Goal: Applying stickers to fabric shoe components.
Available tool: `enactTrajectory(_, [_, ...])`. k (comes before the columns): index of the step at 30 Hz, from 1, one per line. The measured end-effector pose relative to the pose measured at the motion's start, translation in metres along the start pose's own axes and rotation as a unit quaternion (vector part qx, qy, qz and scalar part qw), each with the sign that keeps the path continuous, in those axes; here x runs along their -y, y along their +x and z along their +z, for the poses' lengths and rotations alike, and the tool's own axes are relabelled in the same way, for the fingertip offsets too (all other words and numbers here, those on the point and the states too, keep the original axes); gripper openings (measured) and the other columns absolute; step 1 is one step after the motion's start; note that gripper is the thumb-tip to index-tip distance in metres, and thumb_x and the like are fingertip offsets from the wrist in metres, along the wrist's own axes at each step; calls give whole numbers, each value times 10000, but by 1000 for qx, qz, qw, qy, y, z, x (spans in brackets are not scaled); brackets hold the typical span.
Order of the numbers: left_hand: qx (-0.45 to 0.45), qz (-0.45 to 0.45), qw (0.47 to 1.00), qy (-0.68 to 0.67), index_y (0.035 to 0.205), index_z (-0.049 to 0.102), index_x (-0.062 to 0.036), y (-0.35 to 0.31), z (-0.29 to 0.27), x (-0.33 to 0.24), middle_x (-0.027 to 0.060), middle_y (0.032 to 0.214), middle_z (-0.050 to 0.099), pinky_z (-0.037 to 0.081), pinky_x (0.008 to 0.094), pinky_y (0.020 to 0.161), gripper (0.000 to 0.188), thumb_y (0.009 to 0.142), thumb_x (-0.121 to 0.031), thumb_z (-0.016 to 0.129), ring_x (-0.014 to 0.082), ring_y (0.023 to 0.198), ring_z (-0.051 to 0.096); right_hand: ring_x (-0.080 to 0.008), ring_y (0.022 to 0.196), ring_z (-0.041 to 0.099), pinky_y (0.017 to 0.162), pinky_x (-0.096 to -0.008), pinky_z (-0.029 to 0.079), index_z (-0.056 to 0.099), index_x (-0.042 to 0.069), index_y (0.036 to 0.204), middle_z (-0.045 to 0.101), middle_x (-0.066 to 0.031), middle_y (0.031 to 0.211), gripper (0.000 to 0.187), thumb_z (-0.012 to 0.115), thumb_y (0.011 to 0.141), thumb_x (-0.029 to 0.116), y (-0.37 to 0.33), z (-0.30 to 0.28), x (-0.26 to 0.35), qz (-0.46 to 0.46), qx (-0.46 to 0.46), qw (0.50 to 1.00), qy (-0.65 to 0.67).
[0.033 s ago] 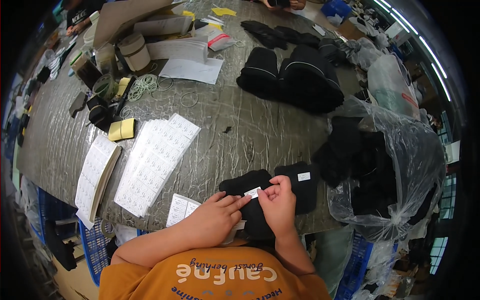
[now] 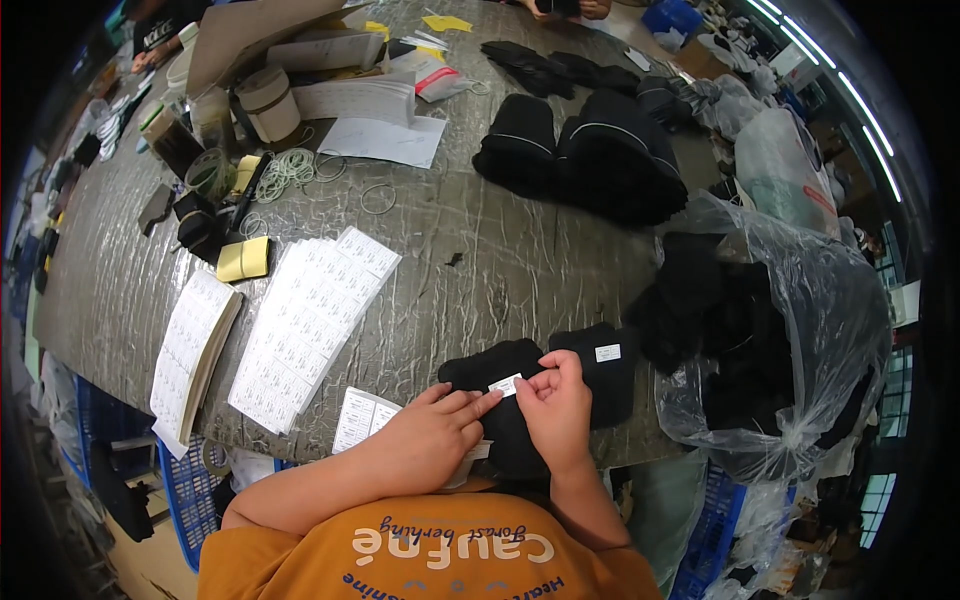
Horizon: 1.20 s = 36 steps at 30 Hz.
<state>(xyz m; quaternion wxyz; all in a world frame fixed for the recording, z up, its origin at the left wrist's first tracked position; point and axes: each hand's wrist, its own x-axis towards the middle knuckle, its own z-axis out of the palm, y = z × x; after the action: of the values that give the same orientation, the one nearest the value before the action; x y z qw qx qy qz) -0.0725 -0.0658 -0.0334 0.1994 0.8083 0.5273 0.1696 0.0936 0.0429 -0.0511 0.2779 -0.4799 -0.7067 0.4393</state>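
Note:
A black folded fabric piece (image 2: 515, 357) lies at the table's near edge, partly hidden by my hands. On it sits a small white sticker label (image 2: 505, 385). My right hand (image 2: 555, 410) pinches the right end of this label between thumb and forefinger. My left hand (image 2: 440, 432) lies over the left side of the fabric, fingers stretched out, a fingertip at the label's edge. To the right, a second black fabric piece (image 2: 600, 385) bears its own white label (image 2: 608, 353). By my left forearm is a partly covered sheet of labels (image 2: 358, 418).
Printed label sheets (image 2: 310, 330) and a thick label stack (image 2: 195, 350) lie left. Bundled black fabric stacks (image 2: 620, 160) stand at the back. A clear plastic bag (image 2: 820, 300) with black items is at right. Jars (image 2: 268, 105) and rubber bands (image 2: 290, 172) sit back left.

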Motion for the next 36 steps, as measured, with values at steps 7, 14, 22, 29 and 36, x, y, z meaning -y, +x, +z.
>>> enactTrajectory(7, [-10, 0, 1000, 5, 875, 631, 16, 0, 3, 2, 221, 1409, 450, 337, 445, 1043, 236, 747, -180, 596, 310, 1180, 516, -227, 556, 587, 572, -342, 495, 510, 9, 1016, 592, -78, 645, 345, 734, 759, 61, 7, -4, 14, 14, 10, 989, -145])
enactTrajectory(14, [-13, 2, 1000, 9, 832, 649, 8, 9, -7, -6, 217, 1359, 506, 369, 424, 979, 255, 751, -231, 611, 285, 1078, 561, -55, 611, 467, 549, -198, 409, 556, 19, 862, 509, 19, 692, 190, 729, 784, 4, 8, -10, -26, -11, -29, 999, -31])
enactTrajectory(22, [16, 13, 994, 107, 808, 684, -9, 25, 2, -6, 205, 1339, 528, 390, 435, 889, 367, 736, -367, 655, 252, 955, 553, -50, 563, 476, 529, -224, 417, 557, 5, 811, 528, -3, 624, 154, 709, 811, 30, 9, -11, -21, 35, -17, 999, 32])
enactTrajectory(29, [16, -8, 1000, -8, 830, 679, -8, 12, -16, 0, 160, 1345, 535, 307, 529, 1047, 294, 754, -292, 662, 278, 1043, 535, -17, 537, 412, 479, -194, 309, 511, 37, 818, 506, 45, 617, 136, 632, 879, 20, 13, -35, -23, 84, 36, 985, 149])
enactTrajectory(36, [-9, -8, 992, -124, 991, 644, 17, 0, -17, 16, 146, 1318, 557, 354, 466, 988, 216, 835, -129, 606, 308, 1134, 512, -14, 606, 434, 547, -192, 338, 496, 63, 838, 533, 42, 673, 131, 587, 902, -8, 27, -74, -25, 73, -14, 972, 222])
